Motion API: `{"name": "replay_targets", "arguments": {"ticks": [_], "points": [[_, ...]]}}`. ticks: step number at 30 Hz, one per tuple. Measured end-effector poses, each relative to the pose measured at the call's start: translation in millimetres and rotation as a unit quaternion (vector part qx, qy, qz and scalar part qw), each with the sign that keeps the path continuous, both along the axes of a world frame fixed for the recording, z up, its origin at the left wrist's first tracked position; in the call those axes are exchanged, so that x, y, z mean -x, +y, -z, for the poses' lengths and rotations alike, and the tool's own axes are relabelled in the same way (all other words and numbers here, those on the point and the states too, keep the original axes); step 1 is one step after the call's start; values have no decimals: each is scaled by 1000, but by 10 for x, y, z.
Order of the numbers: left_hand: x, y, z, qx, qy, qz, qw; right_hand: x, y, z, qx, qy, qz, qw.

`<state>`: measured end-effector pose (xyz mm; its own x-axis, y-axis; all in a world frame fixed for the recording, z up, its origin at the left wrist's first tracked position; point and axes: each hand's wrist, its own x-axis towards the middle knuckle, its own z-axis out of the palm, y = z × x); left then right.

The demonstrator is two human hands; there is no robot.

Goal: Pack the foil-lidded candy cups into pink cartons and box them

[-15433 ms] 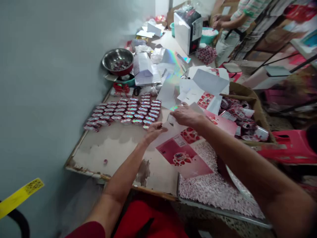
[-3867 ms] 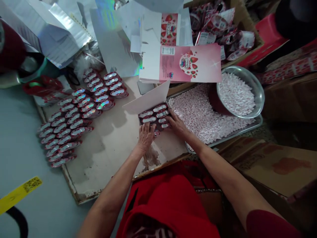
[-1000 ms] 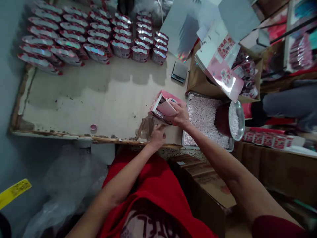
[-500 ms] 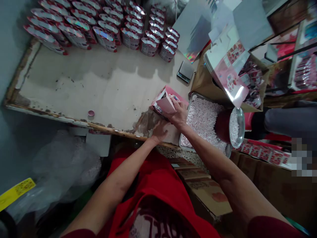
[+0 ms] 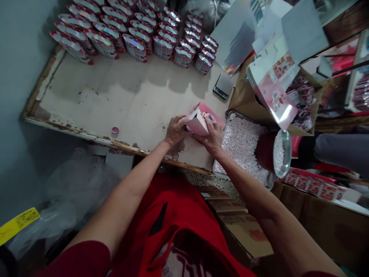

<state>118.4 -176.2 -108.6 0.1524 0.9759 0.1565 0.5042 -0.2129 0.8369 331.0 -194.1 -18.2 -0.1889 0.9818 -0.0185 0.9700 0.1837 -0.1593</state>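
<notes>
A pink printed carton [image 5: 201, 122] is held between my two hands, over the front part of the worktable [image 5: 138, 104]. My left hand [image 5: 176, 130] grips its left end, the fingers at the end flap. From the right, my right hand [image 5: 212, 137] wraps round the carton's near side, fingers on the printed face. What is inside the carton is hidden. Just right of my right hand lies a metal tray [image 5: 215, 169] filled with small white and pinkish pellets [image 5: 242, 142]. A dark red metal-rimmed container [image 5: 263, 151], holding more pellets, lies tilted on them.
Rows of shiny red pouches [image 5: 135, 48] stand along the table's back. A small digital scale [image 5: 223, 85] and a pink cap [image 5: 115, 130] lie on the table. At right, a cardboard box [image 5: 240, 94] holds wrapped packets and flat printed cartons. Another person's sleeve [image 5: 337, 148] shows at far right.
My left hand has moved up from the table's front edge and taken hold of the carton's left end. The carton's flap now sits closer to closed. The camera view has shifted slightly.
</notes>
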Motion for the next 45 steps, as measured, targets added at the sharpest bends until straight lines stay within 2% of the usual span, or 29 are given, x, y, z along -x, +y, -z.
{"name": "replay_targets", "arguments": {"ticks": [4, 11, 16, 20, 24, 28, 31, 34, 37, 39, 42, 45], "points": [[-29, 55, 103, -10, -8, -3, 1000, -5, 12, -26, 12, -13, -5, 1000], [-27, 103, 246, -44, -16, -14, 999, -5, -44, 45, -14, -36, -27, 999], [32, 181, 287, -78, 17, 24, 997, -18, -75, 41, -19, -46, -44, 998], [168, 224, 226, -102, 47, 59, 992, -21, -99, 29, -25, -50, -37, 998], [293, 224, 70, -130, 76, 98, 984, -16, -111, 51, -26, -48, -30, 998], [259, 225, -45, -128, 83, 88, 984, 1, -128, 46, -23, -44, -20, 999], [177, 202, -27, -115, 60, 72, 989, 77, -128, -45, -24, -38, -14, 999], [136, 173, 51, -116, 36, 52, 991, 236, -40, -195, -44, -38, -45, 997], [148, 168, 113, -132, 24, 55, 989, 419, 180, -294, -36, -45, -131, 990], [165, 173, 126, -132, 19, 64, 989, 511, 360, -296, -9, -50, -173, 984], [174, 180, 115, -118, 2, 64, 991, 604, 572, -263, 31, -61, -186, 980], [160, 190, 98, -109, -15, 44, 993, 697, 668, -301, 69, -78, -179, 978]]}}
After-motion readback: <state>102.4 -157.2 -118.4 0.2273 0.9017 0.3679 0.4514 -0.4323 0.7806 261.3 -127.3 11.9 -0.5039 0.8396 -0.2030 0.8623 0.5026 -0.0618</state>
